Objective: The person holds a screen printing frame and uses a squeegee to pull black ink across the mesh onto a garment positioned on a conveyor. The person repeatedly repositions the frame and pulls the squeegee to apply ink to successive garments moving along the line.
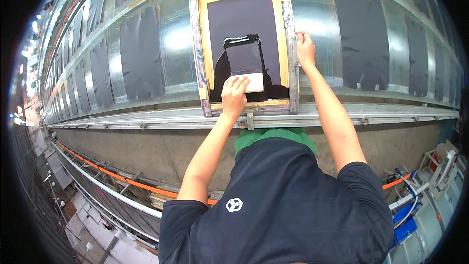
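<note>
In front of me a screen printing frame point(197, 44), with worn metal edges and yellow tape inside, lies on the long table. Its dark mesh point(239, 12) carries wet black ink point(222, 71) around a square patch and pooled along the near end. My left hand point(234, 95) is closed on a pale squeegee point(255, 82), whose lower edge rests on the mesh near the frame's near end. At the frame's right side, my right hand point(305, 50) has its fingers bent around the outer edge. Part of the squeegee is hidden under my left fingers.
Rows of dark fabric panels point(141, 54) lie on the shiny table point(312, 14) to both sides. A metal rail point(342, 116) runs along the near edge, touching the frame's near end. Behind me are an orange strip point(127, 179) and, at right, blue equipment point(404, 225).
</note>
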`<state>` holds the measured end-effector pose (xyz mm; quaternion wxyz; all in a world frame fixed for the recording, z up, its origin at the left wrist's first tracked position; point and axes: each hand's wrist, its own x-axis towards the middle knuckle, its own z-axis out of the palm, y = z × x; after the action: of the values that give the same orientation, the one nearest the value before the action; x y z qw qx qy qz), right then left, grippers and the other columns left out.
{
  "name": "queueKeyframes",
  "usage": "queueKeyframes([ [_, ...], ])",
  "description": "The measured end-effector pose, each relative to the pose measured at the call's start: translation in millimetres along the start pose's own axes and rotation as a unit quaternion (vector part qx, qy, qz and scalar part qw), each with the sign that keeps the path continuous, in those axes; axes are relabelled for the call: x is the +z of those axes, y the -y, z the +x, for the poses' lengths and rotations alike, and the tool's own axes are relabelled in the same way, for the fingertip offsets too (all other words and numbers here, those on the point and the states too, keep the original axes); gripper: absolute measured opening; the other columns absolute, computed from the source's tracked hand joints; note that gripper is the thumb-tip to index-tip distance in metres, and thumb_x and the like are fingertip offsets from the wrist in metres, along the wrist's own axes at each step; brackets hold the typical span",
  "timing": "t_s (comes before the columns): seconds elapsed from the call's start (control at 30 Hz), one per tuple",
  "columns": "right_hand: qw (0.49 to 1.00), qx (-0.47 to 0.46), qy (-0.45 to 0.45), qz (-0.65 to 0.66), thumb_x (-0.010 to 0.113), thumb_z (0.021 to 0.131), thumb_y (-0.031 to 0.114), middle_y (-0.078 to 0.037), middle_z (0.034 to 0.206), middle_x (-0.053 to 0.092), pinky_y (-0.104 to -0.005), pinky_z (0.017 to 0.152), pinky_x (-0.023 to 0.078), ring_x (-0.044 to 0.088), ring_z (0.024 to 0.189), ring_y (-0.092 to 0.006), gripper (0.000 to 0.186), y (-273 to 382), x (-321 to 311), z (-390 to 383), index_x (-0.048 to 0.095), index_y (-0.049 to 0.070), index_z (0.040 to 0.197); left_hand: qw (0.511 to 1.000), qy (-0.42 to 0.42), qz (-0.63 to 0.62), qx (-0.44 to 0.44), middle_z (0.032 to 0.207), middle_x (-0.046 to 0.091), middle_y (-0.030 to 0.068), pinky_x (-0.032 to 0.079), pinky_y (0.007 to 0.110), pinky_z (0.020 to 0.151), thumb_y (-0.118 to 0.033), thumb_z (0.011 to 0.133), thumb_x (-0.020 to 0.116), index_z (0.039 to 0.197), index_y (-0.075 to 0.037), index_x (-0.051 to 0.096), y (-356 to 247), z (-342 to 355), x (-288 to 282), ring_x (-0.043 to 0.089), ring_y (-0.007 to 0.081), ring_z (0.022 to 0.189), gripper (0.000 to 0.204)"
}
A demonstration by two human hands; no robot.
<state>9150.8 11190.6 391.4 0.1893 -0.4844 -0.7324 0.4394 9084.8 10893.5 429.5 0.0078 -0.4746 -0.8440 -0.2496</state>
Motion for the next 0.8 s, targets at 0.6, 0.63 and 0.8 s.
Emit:
queueKeyframes([
  [0.6, 0.997, -0.066, 0.001, 0.044, 0.053, 0.102, 0.025, -0.019, 0.099, 0.072, -0.0449, 0.081, 0.052, 0.07, 0.092, -0.0365, 0.024, -21.3, 13.4, 12.1, 0.066, 0.008, 0.112, 1.0, 0.001, 0.018, -0.011, 0.108, 0.072, 0.0082, 0.051, 0.042, 0.095, 0.008, 0.069, 0.061, 0.104, -0.007, 0.071, -2.2, 3.4, 3.4, 0.065, 0.0292, 0.105, 0.04],
  [0.63, 0.998, -0.049, 0.007, 0.046, 0.053, 0.102, 0.025, -0.019, 0.1, 0.072, -0.0443, 0.081, 0.052, 0.07, 0.093, -0.0358, 0.024, -30.4, 10.8, 18.0, 0.066, 0.008, 0.112, 1.0, 0.004, 0.016, -0.003, 0.109, 0.072, 0.008, 0.051, 0.043, 0.095, 0.008, 0.069, 0.061, 0.105, -0.008, 0.071, -4.8, -5.7, 4.9, 0.065, 0.029, 0.106, 0.04],
  [0.8, 0.997, -0.063, -0.035, 0.03, 0.054, 0.102, 0.027, -0.016, 0.101, 0.073, -0.0413, 0.084, 0.052, 0.07, 0.097, -0.0317, 0.024, -4.3, 13.2, 21.0, 0.068, 0.01, 0.111, 1.0, -0.002, -0.029, 0.001, 0.116, 0.07, 0.0071, 0.05, 0.043, 0.098, 0.007, 0.069, 0.063, 0.11, -0.009, 0.07, -6.9, -28.7, -6.4, 0.063, 0.0297, 0.112, 0.045],
])
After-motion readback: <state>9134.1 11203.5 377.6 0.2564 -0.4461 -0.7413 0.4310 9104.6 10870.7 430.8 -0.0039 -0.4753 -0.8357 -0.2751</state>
